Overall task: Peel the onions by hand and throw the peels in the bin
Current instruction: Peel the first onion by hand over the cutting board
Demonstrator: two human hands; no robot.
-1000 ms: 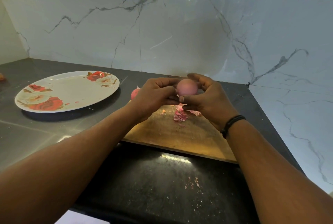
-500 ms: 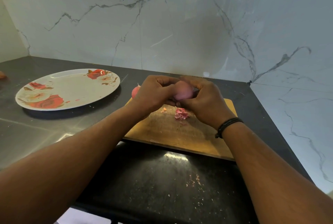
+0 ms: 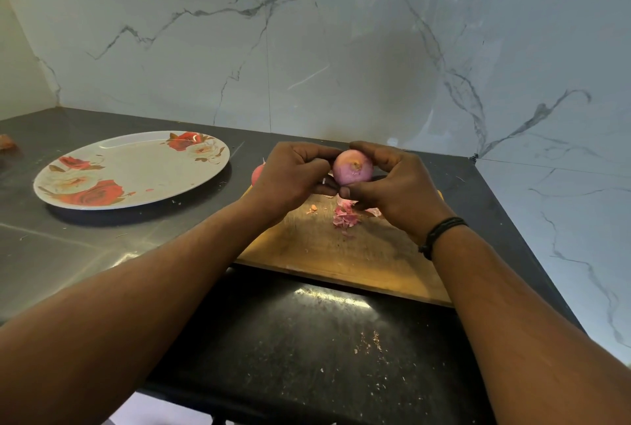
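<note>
While both hands curl round it, the pink onion (image 3: 352,167) sits lifted above the far edge of the wooden cutting board (image 3: 345,254), its pale brown root end turned toward the camera. From the left side the left hand (image 3: 293,176) grips it with bent fingers, and the right hand (image 3: 392,185), a dark band at its wrist, grips it from the right, thumb tip low against the bulb. Beneath them a small heap of pink peels (image 3: 345,214) lies on the board, with one orange scrap just beside it. A second onion (image 3: 256,174) peeks out behind the left hand, at the board's far left corner. Further left on the dark surface (image 3: 61,247) rests a white plate (image 3: 136,168) printed with red roses. Fine crumbs of peel speckle the surface near its front edge.
</note>
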